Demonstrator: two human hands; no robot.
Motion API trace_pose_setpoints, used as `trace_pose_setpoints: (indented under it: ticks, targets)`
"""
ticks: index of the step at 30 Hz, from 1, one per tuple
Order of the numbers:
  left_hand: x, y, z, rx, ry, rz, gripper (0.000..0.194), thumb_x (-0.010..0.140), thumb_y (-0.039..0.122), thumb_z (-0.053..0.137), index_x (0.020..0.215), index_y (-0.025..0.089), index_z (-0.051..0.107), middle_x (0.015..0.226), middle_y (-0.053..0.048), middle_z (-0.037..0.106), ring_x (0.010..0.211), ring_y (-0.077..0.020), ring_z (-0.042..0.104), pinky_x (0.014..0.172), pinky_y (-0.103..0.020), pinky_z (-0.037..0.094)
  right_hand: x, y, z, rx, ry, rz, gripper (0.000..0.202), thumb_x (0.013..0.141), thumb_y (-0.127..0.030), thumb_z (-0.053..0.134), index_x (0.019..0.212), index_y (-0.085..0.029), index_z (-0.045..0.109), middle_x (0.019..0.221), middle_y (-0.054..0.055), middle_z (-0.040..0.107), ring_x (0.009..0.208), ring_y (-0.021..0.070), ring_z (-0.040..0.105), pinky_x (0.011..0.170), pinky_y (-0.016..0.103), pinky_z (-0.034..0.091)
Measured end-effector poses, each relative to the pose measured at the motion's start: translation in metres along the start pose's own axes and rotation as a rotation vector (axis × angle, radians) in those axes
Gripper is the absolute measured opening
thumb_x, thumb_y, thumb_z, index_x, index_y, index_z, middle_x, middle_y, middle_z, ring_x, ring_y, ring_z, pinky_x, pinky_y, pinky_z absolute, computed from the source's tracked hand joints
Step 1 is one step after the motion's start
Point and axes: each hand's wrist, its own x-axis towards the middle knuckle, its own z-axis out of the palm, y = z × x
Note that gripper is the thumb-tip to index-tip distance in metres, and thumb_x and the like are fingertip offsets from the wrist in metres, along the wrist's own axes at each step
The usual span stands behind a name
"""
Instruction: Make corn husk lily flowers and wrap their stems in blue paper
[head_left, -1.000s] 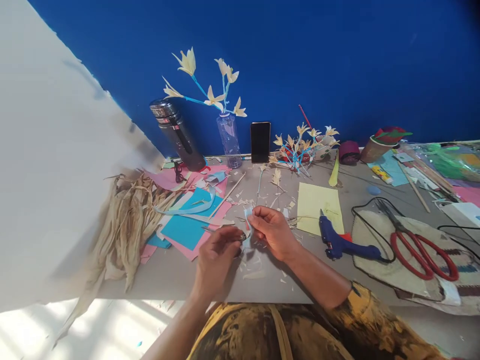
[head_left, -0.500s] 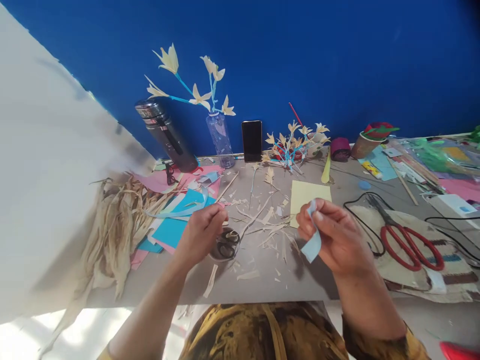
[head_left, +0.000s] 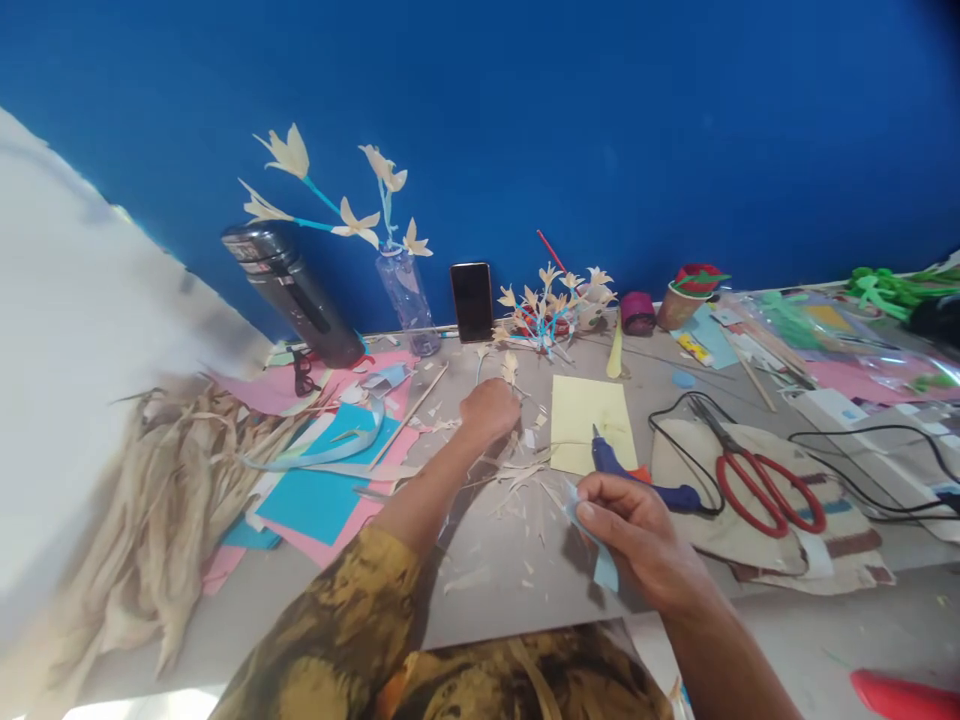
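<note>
My right hand [head_left: 630, 525] is closed, pinching a light blue paper strip [head_left: 606, 570] between thumb and fingers. The strip hangs over the front part of the table. My left hand [head_left: 491, 412] reaches to the middle of the table with its fingers curled down. Just beyond its knuckles lies a small pale dried-leaf flower [head_left: 510, 366], and another slim stemmed piece [head_left: 481, 358] lies beside it. Whatever the left fingers hold, if anything, is hidden under the hand. A blue glue gun [head_left: 616, 462] lies past my right hand, partly on a yellow paper square [head_left: 581, 400].
Large red-handled scissors [head_left: 772, 490] lie on a folded cloth [head_left: 675, 450] at right. Dried husks [head_left: 142, 520] and coloured paper [head_left: 315, 510] lie left. Behind stand a flask [head_left: 300, 300], a bottle [head_left: 409, 305] of flowers, a phone [head_left: 472, 303] and a flower cluster [head_left: 551, 310].
My left hand has moved forward and right, from over the small black-handled scissors to the flower pieces. My right hand has lowered slightly with the strip. The glue gun has come into sight.
</note>
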Motion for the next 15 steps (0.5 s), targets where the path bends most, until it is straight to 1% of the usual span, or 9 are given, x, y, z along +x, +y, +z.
trace_pose_setpoints:
  ticks: [2, 5, 7, 9, 11, 13, 14, 15]
  targets:
    - [0.01, -0.001, 0.008, -0.03, 0.028, -0.034, 0.01, 0.075, 0.025, 0.064, 0.076, 0.016, 0.069, 0.095, -0.021, 0.075, 0.097, -0.0336, 0.068, 0.079, -0.039, 0.045, 0.0, 0.001, 0.001, 0.012, -0.005, 0.012, 0.036, 0.074, -0.048, 0.083, 0.079, -0.016, 0.066, 0.06, -0.002, 0.055, 0.05, 0.0079, 0.042, 0.046, 0.02, 0.03]
    - [0.016, -0.006, 0.011, -0.114, 0.062, -0.055, 0.002, 0.07, 0.019, 0.066, 0.07, 0.017, 0.066, 0.085, -0.017, 0.075, 0.093, -0.0312, 0.069, 0.078, -0.037, 0.046, 0.0, 0.0, 0.002, 0.029, -0.004, 0.013, 0.038, 0.072, -0.049, 0.084, 0.075, -0.016, 0.064, 0.058, -0.003, 0.053, 0.05, 0.0073, 0.041, 0.046, 0.019, 0.028]
    - [0.016, -0.008, 0.006, -0.208, 0.082, -0.043, 0.003, 0.072, 0.02, 0.064, 0.069, 0.018, 0.064, 0.079, -0.013, 0.073, 0.086, -0.027, 0.068, 0.075, -0.035, 0.046, 0.002, 0.0, 0.001, 0.048, -0.003, 0.009, 0.038, 0.073, -0.048, 0.084, 0.075, -0.016, 0.064, 0.058, -0.004, 0.052, 0.051, 0.0071, 0.04, 0.047, 0.019, 0.028]
    - [0.013, -0.009, -0.004, -0.323, 0.101, -0.009, 0.008, 0.076, 0.022, 0.061, 0.069, 0.018, 0.062, 0.076, -0.009, 0.072, 0.079, -0.0223, 0.067, 0.073, -0.032, 0.047, 0.006, -0.001, 0.001, 0.058, 0.001, 0.002, 0.037, 0.074, -0.047, 0.083, 0.076, -0.016, 0.064, 0.057, -0.004, 0.05, 0.051, 0.007, 0.039, 0.048, 0.019, 0.028]
    - [0.004, -0.009, -0.016, -0.445, 0.108, 0.03, 0.013, 0.079, 0.027, 0.059, 0.071, 0.018, 0.061, 0.073, -0.006, 0.069, 0.073, -0.0186, 0.065, 0.07, -0.029, 0.049, 0.01, -0.004, 0.003, 0.047, 0.015, -0.013, 0.036, 0.075, -0.048, 0.082, 0.077, -0.016, 0.064, 0.058, -0.004, 0.05, 0.051, 0.0075, 0.039, 0.049, 0.02, 0.03]
    - [-0.013, -0.009, -0.029, -0.608, 0.082, 0.058, 0.017, 0.08, 0.034, 0.061, 0.075, 0.018, 0.06, 0.07, -0.003, 0.067, 0.068, -0.0161, 0.064, 0.066, -0.028, 0.05, 0.016, -0.01, 0.006, 0.018, 0.046, -0.065, 0.037, 0.076, -0.05, 0.08, 0.078, -0.016, 0.065, 0.062, -0.003, 0.053, 0.054, 0.009, 0.042, 0.051, 0.022, 0.034]
    - [-0.025, -0.009, -0.035, -0.842, 0.018, 0.054, 0.018, 0.075, 0.035, 0.067, 0.078, 0.018, 0.061, 0.069, -0.002, 0.065, 0.066, -0.0157, 0.063, 0.064, -0.028, 0.051, 0.019, -0.014, 0.008, -0.004, 0.072, -0.107, 0.037, 0.077, -0.051, 0.079, 0.079, -0.016, 0.066, 0.064, -0.002, 0.054, 0.056, 0.0098, 0.043, 0.053, 0.022, 0.035]
    - [-0.037, -0.011, -0.039, -1.031, -0.051, 0.04, 0.023, 0.07, 0.034, 0.074, 0.082, 0.018, 0.063, 0.068, 0.0, 0.064, 0.065, -0.0151, 0.062, 0.062, -0.027, 0.051, 0.021, -0.018, 0.01, -0.033, 0.1, -0.155, 0.036, 0.077, -0.051, 0.078, 0.08, -0.016, 0.067, 0.065, -0.002, 0.053, 0.058, 0.0103, 0.043, 0.054, 0.023, 0.035]
